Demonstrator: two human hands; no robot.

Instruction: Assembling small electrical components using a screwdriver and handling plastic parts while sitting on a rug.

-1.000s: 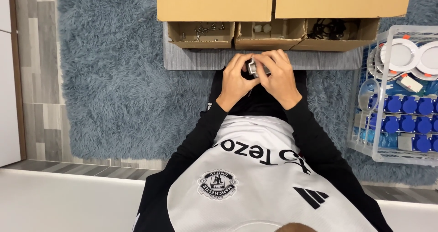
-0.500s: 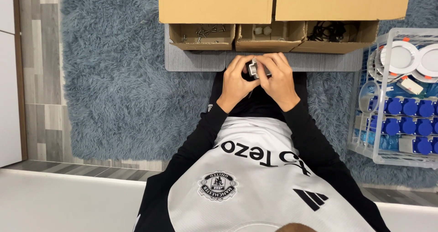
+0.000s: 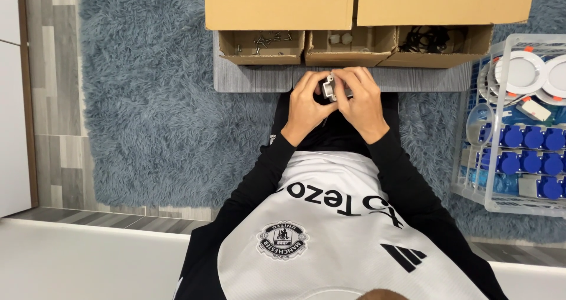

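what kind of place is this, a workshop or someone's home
Probably a home room used for small assembly work: a shaggy blue rug on plank flooring, open cardboard boxes of small parts, and a white wire basket of blue fittings.

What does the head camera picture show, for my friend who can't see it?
A seated person's left hand and right hand together hold a small grey part above their lap. In front lie a grey mat and open cardboard boxes of small hardware on a blue shaggy rug. At the right, a white wire basket holds blue parts and round white lamps.
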